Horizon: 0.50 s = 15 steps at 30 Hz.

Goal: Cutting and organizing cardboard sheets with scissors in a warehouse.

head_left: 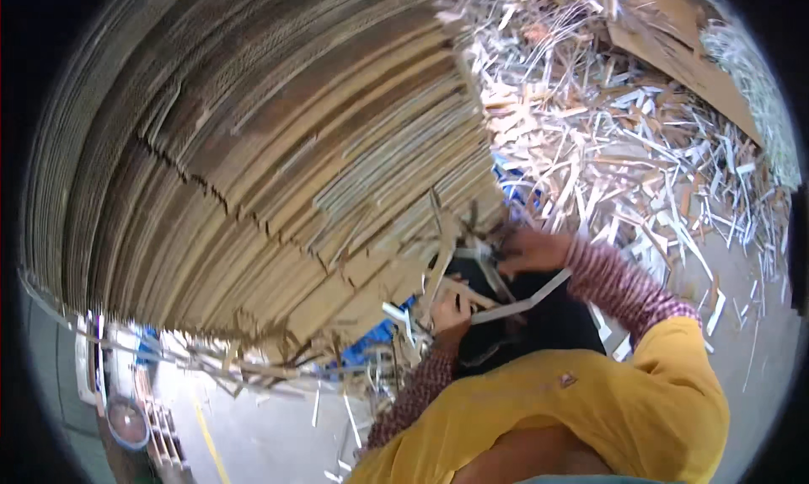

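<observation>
A tall stack of flat cardboard sheets point(371, 164) fills the upper left, edges toward me. My left hand point(451, 314) is closed by the stack's near corner, with narrow cardboard strips around its fingers. A pale bent strip point(527, 303) runs from it across my dark-clad lap toward my right forearm. My right hand point(535, 252) is just beyond and to the right, beside the stack's corner and some loose strips. Motion smears its fingers, so what they grip cannot be made out. A tan strip point(442, 252) sticks up between the stack and my left hand.
Heaped paper and cardboard scraps point(581, 138) cover the floor at the upper right, with a large flat cardboard piece point(683, 62) on them. Blue material point(371, 341) shows under the stack's near edge. A round container point(128, 421) stands at the lower left, near a yellow floor line point(211, 442).
</observation>
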Available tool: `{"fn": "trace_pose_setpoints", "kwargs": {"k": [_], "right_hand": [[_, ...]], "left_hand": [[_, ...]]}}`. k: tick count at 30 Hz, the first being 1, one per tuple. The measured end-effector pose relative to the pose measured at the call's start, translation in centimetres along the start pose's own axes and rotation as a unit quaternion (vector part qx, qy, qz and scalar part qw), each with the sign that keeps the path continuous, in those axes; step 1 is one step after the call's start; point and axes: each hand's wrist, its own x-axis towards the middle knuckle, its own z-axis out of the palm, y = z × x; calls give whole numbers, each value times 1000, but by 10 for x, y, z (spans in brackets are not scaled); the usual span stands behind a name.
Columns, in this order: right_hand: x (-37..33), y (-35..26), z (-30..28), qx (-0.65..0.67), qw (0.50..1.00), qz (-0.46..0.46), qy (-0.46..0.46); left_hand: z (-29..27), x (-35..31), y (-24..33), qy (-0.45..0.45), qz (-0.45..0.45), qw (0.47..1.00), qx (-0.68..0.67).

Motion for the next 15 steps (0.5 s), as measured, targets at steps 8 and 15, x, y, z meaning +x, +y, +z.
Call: {"fn": "trace_pose_setpoints", "kwargs": {"k": [8, 15], "right_hand": [[125, 73, -40, 332, 929, 149, -63], [171, 51, -60, 378, 915, 141, -7]], "left_hand": [[0, 3, 17, 31, 14, 994, 105], [-10, -4, 12, 58, 9, 994, 97]]}}
